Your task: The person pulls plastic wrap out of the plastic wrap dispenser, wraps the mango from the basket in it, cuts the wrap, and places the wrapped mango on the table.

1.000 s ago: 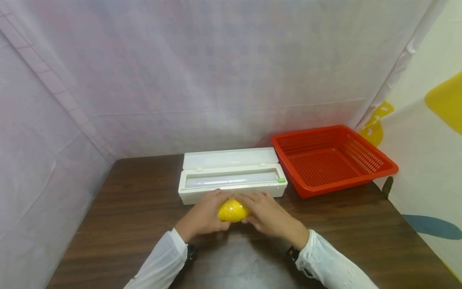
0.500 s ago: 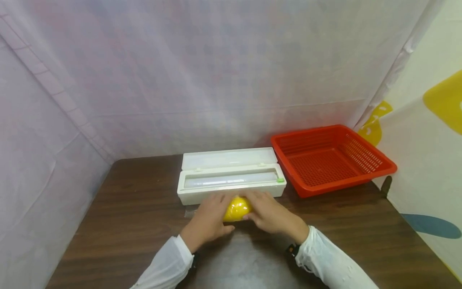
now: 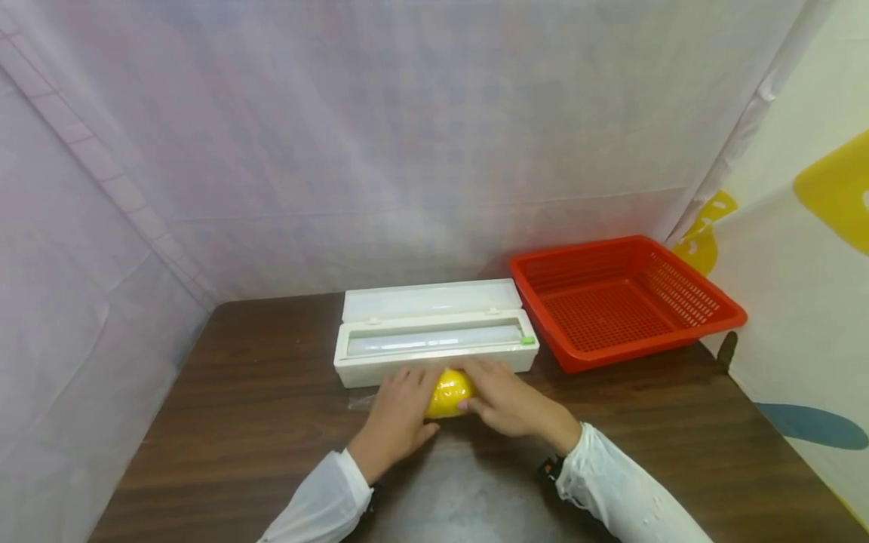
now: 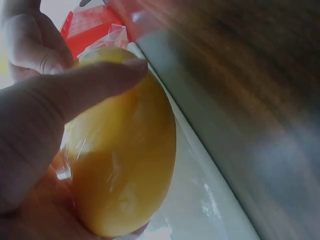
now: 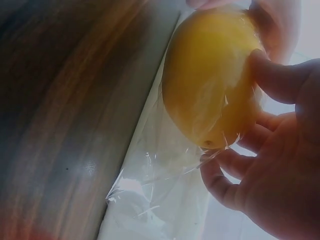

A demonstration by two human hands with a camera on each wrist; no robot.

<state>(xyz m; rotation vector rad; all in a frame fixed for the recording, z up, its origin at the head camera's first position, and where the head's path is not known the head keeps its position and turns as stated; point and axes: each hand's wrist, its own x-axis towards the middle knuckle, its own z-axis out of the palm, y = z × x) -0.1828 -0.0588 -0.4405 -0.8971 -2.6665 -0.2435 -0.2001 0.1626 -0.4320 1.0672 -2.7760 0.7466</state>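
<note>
A smooth yellow oval fruit that looks like a mango [image 3: 449,394] is held between both hands, just in front of a white cling film dispenser [image 3: 376,373]. Clear cling film [image 5: 150,190] clings to the mango and spreads beyond its end in the right wrist view. My left hand [image 3: 396,418] grips the mango from the left, its thumb [image 4: 100,87] lying across the skin. From the right, my right hand [image 3: 512,400] holds it, with thumb against its side and fingers curled at the film near its end. The mango's far side is hidden.
The dispenser's lid [image 3: 431,300] lies open toward the back, showing a film roll [image 3: 434,339] and a green slider [image 3: 528,341]. A red perforated basket [image 3: 577,354] stands at the back right of the brown wooden table [image 3: 251,407]. Pale cloth hangs behind.
The mango and my left hand have shifted slightly right. My left hand covers more of the mango's left side. A strip of film now shows left of that hand. My right hand has barely moved.
</note>
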